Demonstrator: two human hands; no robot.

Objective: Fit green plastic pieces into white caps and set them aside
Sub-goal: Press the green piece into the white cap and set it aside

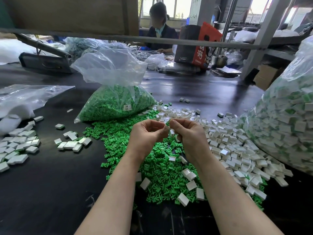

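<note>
Above the loose green plastic pieces (159, 160) on the dark surface (50, 184), the left hand (147, 134) and right hand (188, 136) met, curled fingers (172, 123) pinching one small green piece (167, 123) between them; white rectangular caps (237, 150) lay heaped rightward.

At frame centre, loose plastic pieces (157, 160) on the table (50, 192), bag of pieces (116, 102) behind, loose caps (233, 150) right, filled bag (286, 122) far right, finished caps (18, 146) left.
</note>
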